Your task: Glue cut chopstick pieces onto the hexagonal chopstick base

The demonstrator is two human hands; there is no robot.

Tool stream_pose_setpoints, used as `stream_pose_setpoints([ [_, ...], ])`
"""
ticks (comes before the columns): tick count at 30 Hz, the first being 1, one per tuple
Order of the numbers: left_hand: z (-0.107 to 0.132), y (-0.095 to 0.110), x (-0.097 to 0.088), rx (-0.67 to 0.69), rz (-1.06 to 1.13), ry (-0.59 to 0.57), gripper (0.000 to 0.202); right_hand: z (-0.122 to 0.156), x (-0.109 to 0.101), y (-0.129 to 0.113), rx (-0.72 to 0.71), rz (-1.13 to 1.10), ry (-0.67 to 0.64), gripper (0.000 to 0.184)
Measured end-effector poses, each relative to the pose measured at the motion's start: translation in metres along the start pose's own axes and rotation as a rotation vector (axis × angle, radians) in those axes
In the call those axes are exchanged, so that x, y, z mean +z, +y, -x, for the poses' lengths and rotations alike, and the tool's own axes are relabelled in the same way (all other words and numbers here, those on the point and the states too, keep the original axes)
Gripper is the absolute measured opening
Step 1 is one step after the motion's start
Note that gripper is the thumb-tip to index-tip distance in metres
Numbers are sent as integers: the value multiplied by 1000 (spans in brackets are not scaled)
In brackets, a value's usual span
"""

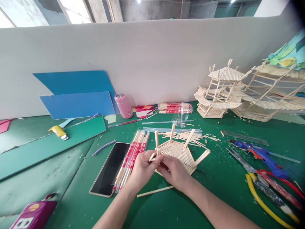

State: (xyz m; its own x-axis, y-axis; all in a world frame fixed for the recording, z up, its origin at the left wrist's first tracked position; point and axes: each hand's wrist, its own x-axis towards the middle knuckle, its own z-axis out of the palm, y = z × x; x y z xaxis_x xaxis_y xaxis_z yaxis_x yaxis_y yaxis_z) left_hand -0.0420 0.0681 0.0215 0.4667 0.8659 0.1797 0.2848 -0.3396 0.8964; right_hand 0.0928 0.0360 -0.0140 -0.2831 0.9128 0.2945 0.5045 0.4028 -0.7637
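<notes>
A hexagonal base of wooden sticks lies at the table's middle, with several stick posts rising at its corners. My left hand pinches short wooden sticks at the base's near-left corner. Touching it there, my right hand has its fingers closed over the base's near edge; what lies between its fingertips is hidden. A loose wooden stick lies just in front of the hands. To the left is a pack of wooden sticks with red-and-white wrapping.
A phone lies left. Right are a blue glue gun, pliers with yellow handle and stick-built pavilions. A pink bottle stands behind; a yellow cutter and purple tape measure lie further left.
</notes>
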Motion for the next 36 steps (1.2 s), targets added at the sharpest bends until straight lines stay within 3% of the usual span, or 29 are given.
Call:
stream_pose_setpoints([
  [36,0,0,-1,0,17,-1,27,0,1,1,-11,4,2,15],
])
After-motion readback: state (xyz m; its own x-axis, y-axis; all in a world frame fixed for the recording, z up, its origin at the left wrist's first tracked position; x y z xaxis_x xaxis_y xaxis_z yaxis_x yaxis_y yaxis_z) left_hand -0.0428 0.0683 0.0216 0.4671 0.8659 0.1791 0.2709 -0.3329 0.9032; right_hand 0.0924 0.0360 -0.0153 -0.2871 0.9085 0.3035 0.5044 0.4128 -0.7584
